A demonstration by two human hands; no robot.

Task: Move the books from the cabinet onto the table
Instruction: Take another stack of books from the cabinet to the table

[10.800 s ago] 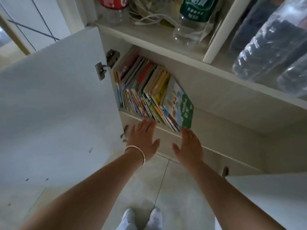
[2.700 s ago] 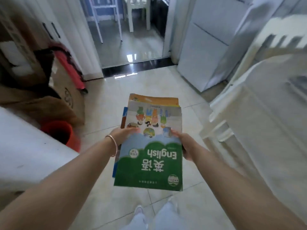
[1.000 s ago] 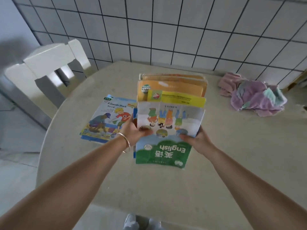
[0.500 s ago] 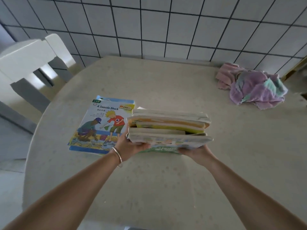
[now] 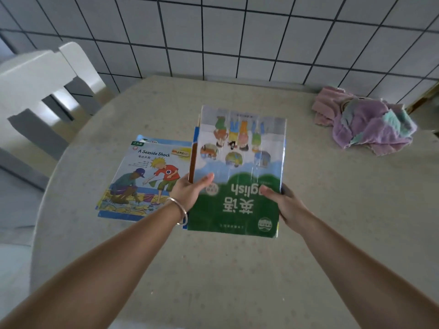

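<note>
Grip: left hand (image 5: 190, 189) and right hand (image 5: 283, 201) pinch book stack (image 5: 237, 172) by its near edges.
Why: probably lowering it flat onto table (image 5: 237, 269), right of Seaside Shock book (image 5: 147, 176).

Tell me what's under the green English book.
Under the English book, edges of more books show at its left side, gripped by the left hand and right hand. Their covers are hidden.

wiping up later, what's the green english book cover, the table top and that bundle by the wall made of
Green English book: paper under what looks like a clear glossy plastic wrap, which wrinkles and glints. Table: matt beige speckled top, perhaps stone or laminate; the look leaves it open. Bundle: soft crumpled cloth in pink, purple and teal, probably towelling.
</note>
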